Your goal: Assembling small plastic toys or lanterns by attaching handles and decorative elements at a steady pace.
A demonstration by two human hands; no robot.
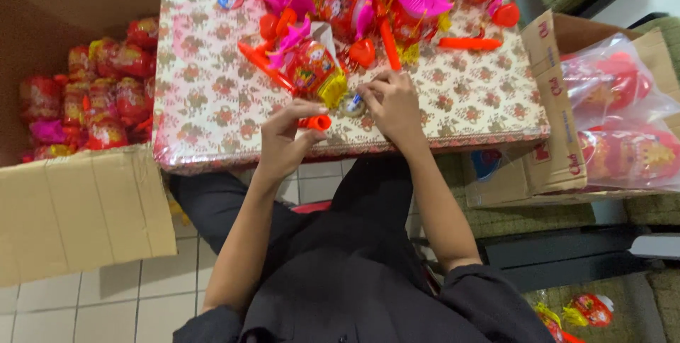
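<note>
Here, starting at the left, I see an open brown cardboard box [85, 201] holding red and yellow wrapped snack packets [99, 95], just beside the left edge of the low table covered in floral-patterned wrapping [212, 102]. Near the table's front edge, the left hand [287, 141] has its fingers curled together around an orange plastic tube-shaped toy [319, 122], whose open end points toward the other hand. Just to the right of it lies a small roll of clear sticky tape [352, 106], and the right hand [393, 105] rests on it with fingertips pinched together, seemingly on the tape's loose end; whether it truly grips the strip I cannot tell. Behind both hands lies a red snack packet with a yellow frilled end [315, 70], at the front of a heap of similar packets, orange tubes and pink plastic flowers [397, 3] along the table's far edge. I judge the step in hand to be pulling off tape to bind a toy to a packet; the next move calls for a clean, short strip and a steady hold. At the right edge stands another cardboard box with clear bags of red goods [623, 123].
</note>
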